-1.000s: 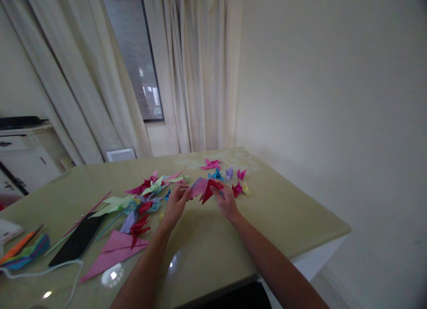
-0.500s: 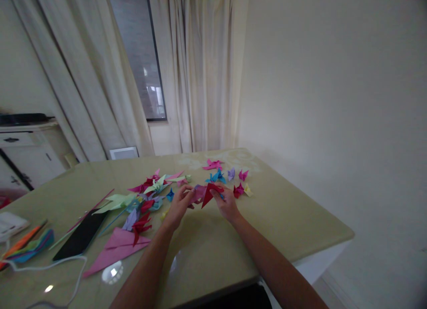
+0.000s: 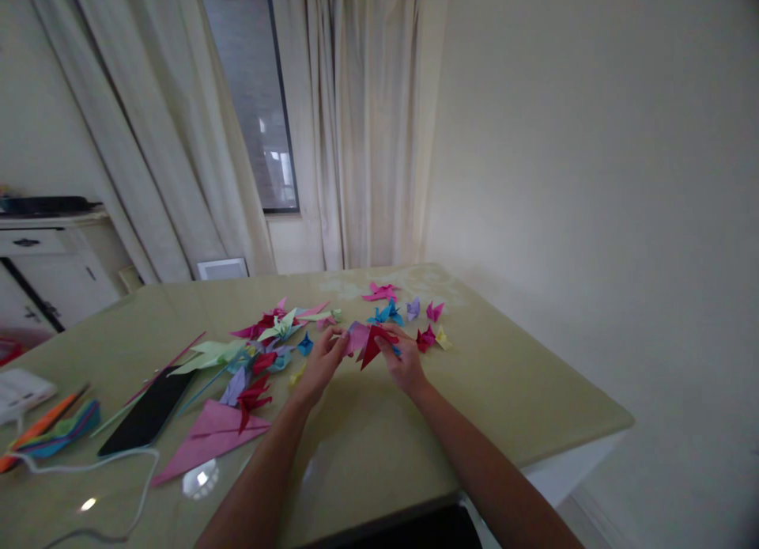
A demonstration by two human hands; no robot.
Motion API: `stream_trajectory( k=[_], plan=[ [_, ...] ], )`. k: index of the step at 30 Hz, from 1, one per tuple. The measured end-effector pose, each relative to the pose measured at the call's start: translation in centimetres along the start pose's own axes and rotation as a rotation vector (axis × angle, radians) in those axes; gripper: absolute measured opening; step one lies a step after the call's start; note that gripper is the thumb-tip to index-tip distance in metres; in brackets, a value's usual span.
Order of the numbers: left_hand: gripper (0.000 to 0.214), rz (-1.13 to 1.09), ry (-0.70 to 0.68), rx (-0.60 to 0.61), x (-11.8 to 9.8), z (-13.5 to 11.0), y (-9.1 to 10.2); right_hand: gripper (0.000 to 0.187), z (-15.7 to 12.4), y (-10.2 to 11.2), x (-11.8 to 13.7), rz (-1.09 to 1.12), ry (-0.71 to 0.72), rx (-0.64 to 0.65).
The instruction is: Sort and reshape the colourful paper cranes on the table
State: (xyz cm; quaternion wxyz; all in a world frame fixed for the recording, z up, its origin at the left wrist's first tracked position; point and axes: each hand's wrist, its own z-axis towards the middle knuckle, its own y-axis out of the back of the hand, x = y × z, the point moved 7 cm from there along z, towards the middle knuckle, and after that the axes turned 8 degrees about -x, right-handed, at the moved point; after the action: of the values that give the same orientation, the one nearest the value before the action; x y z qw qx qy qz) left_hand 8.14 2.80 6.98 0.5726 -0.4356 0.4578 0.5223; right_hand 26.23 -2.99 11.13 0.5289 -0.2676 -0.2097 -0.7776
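Note:
Both of my hands meet over the middle of the olive table (image 3: 474, 399) on a folded piece of red and pink paper (image 3: 364, 342). My left hand (image 3: 320, 365) pinches its pink left side with thumb and fingers. My right hand (image 3: 403, 363) grips the red pointed flap from the right, fingers curled. The paper is held just above the tabletop. Small folded paper figures lie around it: a blue one (image 3: 304, 344) to the left, a crimson one (image 3: 424, 338) and a yellow one (image 3: 439, 339) to the right.
More folded figures (image 3: 385, 312) lie beyond my hands. To the left sit a heap of coloured paper shapes (image 3: 261, 335), a large pink folded sheet (image 3: 207, 434), a black phone (image 3: 148, 410), a white cable (image 3: 107, 486) and coloured strips (image 3: 53, 434). Curtains and a window stand behind.
My hands have stayed on the paper, shifting it slightly. The red flap has folded in closer to the pink side. The view has drifted a little to the left.

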Motion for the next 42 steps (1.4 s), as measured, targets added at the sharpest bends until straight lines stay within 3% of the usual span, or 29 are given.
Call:
stream_trajectory(
  k=[13, 23, 29, 34, 37, 42],
  plan=[
    [0.051, 0.007, -0.024, -0.005, 0.3, 0.1, 0.0, 0.027, -0.3, -0.3, 0.4, -0.102, 0.137, 0.025],
    [0.056, 0.082, -0.036, -0.121, 0.6, 0.3, 0.9, 0.025, -0.5, -0.4, 0.5, -0.082, 0.176, 0.019],
    [0.044, 0.129, -0.136, -0.352, -0.1, 0.7, 3.1, 0.024, -0.1, -0.1, -0.7, -0.014, 0.003, -0.006],
    [0.028, 0.216, -0.295, -0.544, -2.5, -0.2, 4.8, 0.033, -0.6, -1.5, -3.8, 0.064, -0.282, 0.034],
    [0.031, 0.311, -0.407, -0.465, -3.4, -0.9, 3.3, 0.044, -1.5, -2.9, -5.7, 0.199, -0.487, 0.048],
    [0.032, 0.386, -0.411, -0.141, -2.1, -1.8, -1.3, 0.041, -2.2, -3.4, -7.0, 0.325, -0.641, -0.014]
  ],
)
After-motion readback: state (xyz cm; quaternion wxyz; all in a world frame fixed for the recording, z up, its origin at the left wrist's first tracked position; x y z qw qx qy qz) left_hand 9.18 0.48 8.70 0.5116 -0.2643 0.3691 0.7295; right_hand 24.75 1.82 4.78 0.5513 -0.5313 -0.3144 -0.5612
